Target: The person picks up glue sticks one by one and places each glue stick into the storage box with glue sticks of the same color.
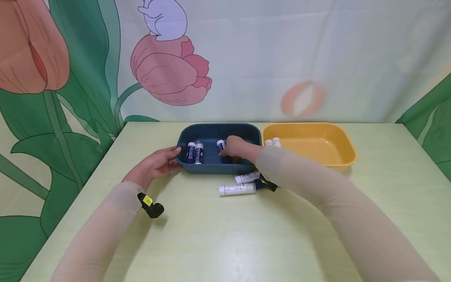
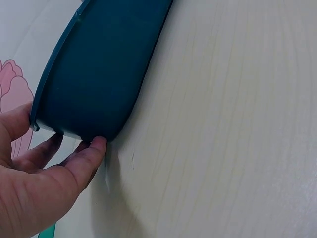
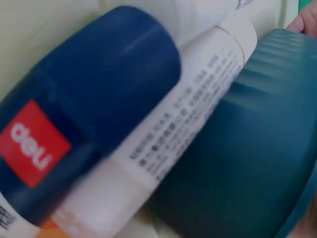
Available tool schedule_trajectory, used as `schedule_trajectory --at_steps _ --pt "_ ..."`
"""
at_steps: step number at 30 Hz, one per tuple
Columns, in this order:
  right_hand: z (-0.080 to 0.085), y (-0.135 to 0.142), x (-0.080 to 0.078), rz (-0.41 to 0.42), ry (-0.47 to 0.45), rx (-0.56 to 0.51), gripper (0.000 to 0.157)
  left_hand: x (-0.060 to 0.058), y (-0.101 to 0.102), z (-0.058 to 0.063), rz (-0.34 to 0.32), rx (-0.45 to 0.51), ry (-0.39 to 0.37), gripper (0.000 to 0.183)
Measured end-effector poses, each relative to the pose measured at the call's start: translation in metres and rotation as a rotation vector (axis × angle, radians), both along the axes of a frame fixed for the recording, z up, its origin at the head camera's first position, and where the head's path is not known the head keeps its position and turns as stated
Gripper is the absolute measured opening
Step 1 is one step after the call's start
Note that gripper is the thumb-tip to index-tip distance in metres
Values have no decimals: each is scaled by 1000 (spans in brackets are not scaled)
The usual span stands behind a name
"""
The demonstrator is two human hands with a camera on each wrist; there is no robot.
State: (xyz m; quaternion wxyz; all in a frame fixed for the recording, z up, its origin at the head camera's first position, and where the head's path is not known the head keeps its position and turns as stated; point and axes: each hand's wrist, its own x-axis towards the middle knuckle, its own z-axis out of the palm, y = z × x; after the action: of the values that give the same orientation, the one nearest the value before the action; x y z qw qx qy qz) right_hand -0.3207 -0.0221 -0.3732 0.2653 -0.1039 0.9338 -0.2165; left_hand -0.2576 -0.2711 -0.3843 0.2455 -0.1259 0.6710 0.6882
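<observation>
My left hand (image 1: 156, 166) holds the left end of a dark blue tray (image 1: 218, 169). In the left wrist view its thumb lies at the rim and its fingertips touch the outer wall below. Inside that tray, my right hand (image 1: 239, 148) grips a blue-labelled glue stick (image 1: 220, 145) with a white cap, partly hidden by the fingers. Two similar glue sticks, a left one (image 1: 190, 152) and a right one (image 1: 199, 152), lie side by side at the tray's left. The right wrist view shows the tray's outer wall (image 3: 237, 148), not the right hand's fingers.
A yellow tray (image 1: 310, 141) adjoins on the right, with white-capped sticks (image 1: 276, 142) at its left end. Under the right wrist, in front of the blue tray, lie a white glue stick (image 1: 237, 190) and another (image 1: 246, 178). A printed curtain (image 1: 246, 70) hangs behind the table (image 1: 211, 235).
</observation>
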Motion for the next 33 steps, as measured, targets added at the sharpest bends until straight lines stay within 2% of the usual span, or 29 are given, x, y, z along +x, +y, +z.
schedule_trajectory --at_steps 3,6,10,13,16,22,26,30,33 --pt "8 -1 7 6 -14 17 42 2 -1 -2 0 -6 -10 63" --pt "25 6 18 21 -5 -19 45 3 -2 -4 4 -14 -16 63" --pt "54 27 34 120 71 -57 44 3 -1 -4 6 -15 -13 63" --pt "74 49 52 221 151 -77 44 2 0 -3 2 -14 -17 63" --pt "92 70 72 283 223 -119 45 2 1 -1 -2 -13 -15 64" --pt "119 112 115 281 265 -244 45 0 0 0 3 -7 -6 63" --pt "125 140 140 258 364 -303 41 1 -1 -1 -2 5 -1 64" --pt "121 167 156 218 463 -346 40 1 -2 -2 -2 8 1 64" --pt "117 184 167 179 489 -333 41 0 -2 -1 -3 7 2 64"
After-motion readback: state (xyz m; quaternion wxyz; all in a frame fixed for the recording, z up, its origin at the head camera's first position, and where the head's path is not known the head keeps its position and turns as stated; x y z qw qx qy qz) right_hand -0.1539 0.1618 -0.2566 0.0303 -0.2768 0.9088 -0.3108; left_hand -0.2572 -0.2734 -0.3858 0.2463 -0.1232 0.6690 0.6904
